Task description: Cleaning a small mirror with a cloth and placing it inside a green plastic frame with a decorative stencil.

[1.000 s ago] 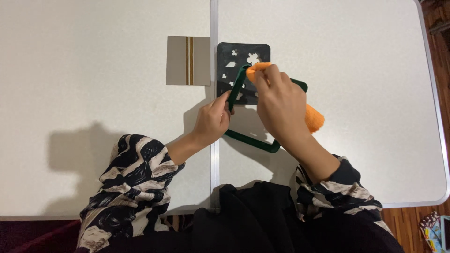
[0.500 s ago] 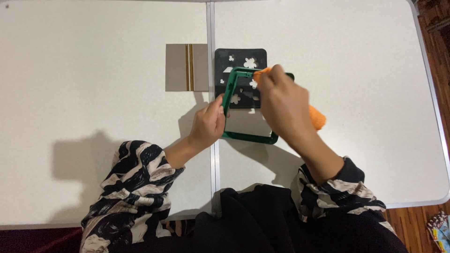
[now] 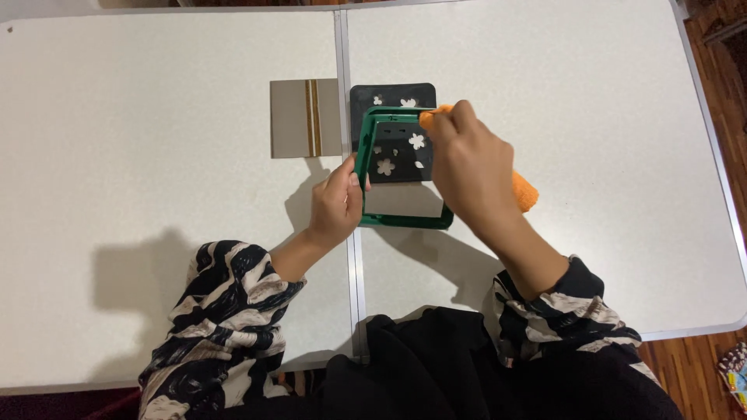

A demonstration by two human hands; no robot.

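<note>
A green rectangular frame (image 3: 405,222) is held above the white table. My left hand (image 3: 336,202) grips its left side. My right hand (image 3: 471,167) is closed on an orange cloth (image 3: 523,190) and presses it against the frame's upper right corner. Under the frame lies a black card with white flower shapes (image 3: 391,95), seen partly through the frame's opening.
A grey-brown card with a darker stripe (image 3: 305,118) lies left of the black card. The white table (image 3: 156,155) has a seam (image 3: 342,47) down its middle. Wooden floor (image 3: 724,47) shows at the right edge.
The frame has swung from tilted to lying square over the black card. My right hand with the orange cloth has moved along the frame's top edge.
</note>
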